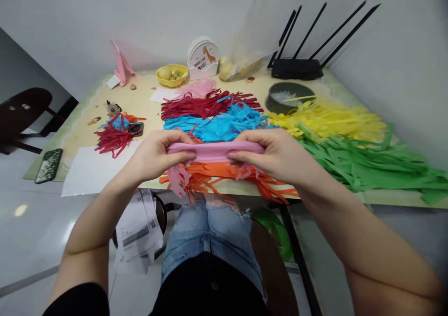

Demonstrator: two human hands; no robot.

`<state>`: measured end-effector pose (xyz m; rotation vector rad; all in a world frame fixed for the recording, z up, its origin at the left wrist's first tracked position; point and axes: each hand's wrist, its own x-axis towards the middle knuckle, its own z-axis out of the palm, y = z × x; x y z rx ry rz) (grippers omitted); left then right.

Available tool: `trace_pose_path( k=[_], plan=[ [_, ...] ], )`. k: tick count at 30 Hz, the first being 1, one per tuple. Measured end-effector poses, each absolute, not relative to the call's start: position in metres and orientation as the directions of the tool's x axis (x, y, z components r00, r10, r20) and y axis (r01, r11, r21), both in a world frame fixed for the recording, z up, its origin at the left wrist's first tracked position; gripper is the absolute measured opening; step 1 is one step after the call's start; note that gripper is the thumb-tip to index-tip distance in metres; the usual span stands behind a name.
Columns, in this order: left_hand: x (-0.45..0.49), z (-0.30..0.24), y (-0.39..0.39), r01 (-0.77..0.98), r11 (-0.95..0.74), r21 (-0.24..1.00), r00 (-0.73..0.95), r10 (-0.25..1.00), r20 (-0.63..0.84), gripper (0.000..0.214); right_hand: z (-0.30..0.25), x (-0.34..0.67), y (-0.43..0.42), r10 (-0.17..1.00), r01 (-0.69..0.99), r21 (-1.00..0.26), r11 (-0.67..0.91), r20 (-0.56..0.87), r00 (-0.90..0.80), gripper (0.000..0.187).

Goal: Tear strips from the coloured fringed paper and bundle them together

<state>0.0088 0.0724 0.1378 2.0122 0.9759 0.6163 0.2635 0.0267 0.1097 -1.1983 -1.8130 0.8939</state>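
Littered table (147, 102), taut pink strip bundle (213, 151)

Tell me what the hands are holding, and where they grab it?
A pink bundle of paper strips, held level above the table edge: the left hand pinches its left end, the right hand its right end.

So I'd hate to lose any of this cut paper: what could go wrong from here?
1. The pink paper strips are pinched only at the bundle's ends by the left hand and right hand. Loose ends droop below, so some may slip out.
2. The orange paper strips hang over the near edge of the table. A brush from a wrist could sweep them to the floor.
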Motion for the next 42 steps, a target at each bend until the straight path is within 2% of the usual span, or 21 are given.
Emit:
trace_pose_path(
  k=[5, 9, 15, 17, 21, 24, 27, 30, 33, 35, 37, 39, 42],
  plan=[
    [0.006, 0.132, 0.070, 0.413, -0.429, 0.804, 0.558, 0.816, 0.149, 0.017, 0.107, 0.260, 0.023, 0.941, 0.248, -0.914, 0.320, 0.276, -0.196, 0.003],
    [0.000, 0.125, 0.069, 0.290, -0.356, 0.888, 0.573, 0.808, 0.137, 0.025, 0.096, 0.260, 0.021, 0.943, 0.058, -0.953, 0.298, 0.285, -0.171, 0.019],
    [-0.002, 0.115, 0.070, 0.021, -0.260, 0.965, 0.607, 0.771, 0.195, 0.014, 0.089, 0.256, 0.022, 0.908, -0.143, -0.921, 0.362, 0.383, -0.171, 0.018],
    [-0.002, 0.113, 0.070, -0.023, -0.251, 0.968, 0.605, 0.767, 0.214, 0.015, 0.090, 0.254, 0.022, 0.896, -0.122, -0.909, 0.399, 0.415, -0.160, 0.020],
    [-0.004, 0.111, 0.068, -0.006, -0.243, 0.970, 0.578, 0.791, 0.202, 0.018, 0.092, 0.254, 0.019, 0.878, 0.014, -0.888, 0.459, 0.451, -0.161, 0.024],
    [-0.005, 0.112, 0.066, 0.022, -0.356, 0.934, 0.595, 0.755, 0.274, 0.020, 0.091, 0.257, 0.017, 0.836, 0.081, -0.842, 0.533, 0.510, -0.202, 0.028],
    [-0.006, 0.116, 0.066, 0.044, -0.486, 0.873, 0.616, 0.701, 0.359, 0.022, 0.090, 0.261, 0.018, 0.800, 0.067, -0.815, 0.576, 0.546, -0.249, 0.028],
    [-0.007, 0.119, 0.066, 0.075, -0.522, 0.850, 0.609, 0.698, 0.375, 0.019, 0.091, 0.263, 0.020, 0.781, 0.087, -0.792, 0.604, 0.566, -0.265, 0.025],
    [-0.009, 0.125, 0.069, 0.077, -0.491, 0.868, 0.650, 0.685, 0.329, 0.012, 0.095, 0.262, 0.020, 0.724, 0.200, -0.700, 0.686, 0.626, -0.290, 0.022],
    [-0.007, 0.130, 0.070, 0.095, -0.432, 0.897, 0.708, 0.662, 0.244, 0.022, 0.098, 0.261, 0.019, 0.663, 0.274, -0.604, 0.748, 0.668, -0.337, 0.021],
    [-0.001, 0.136, 0.070, 0.180, -0.398, 0.899, 0.751, 0.646, 0.136, 0.034, 0.101, 0.260, 0.018, 0.605, 0.313, -0.518, 0.796, 0.690, -0.397, 0.022],
    [0.007, 0.140, 0.069, 0.303, -0.429, 0.851, 0.778, 0.627, 0.040, 0.027, 0.104, 0.260, 0.017, 0.573, 0.334, -0.466, 0.819, 0.691, -0.441, 0.022],
    [0.015, 0.142, 0.066, 0.412, -0.527, 0.743, 0.767, 0.641, 0.030, 0.031, 0.108, 0.260, 0.017, 0.673, 0.427, -0.521, 0.739, 0.606, -0.424, 0.019]
  ],
)
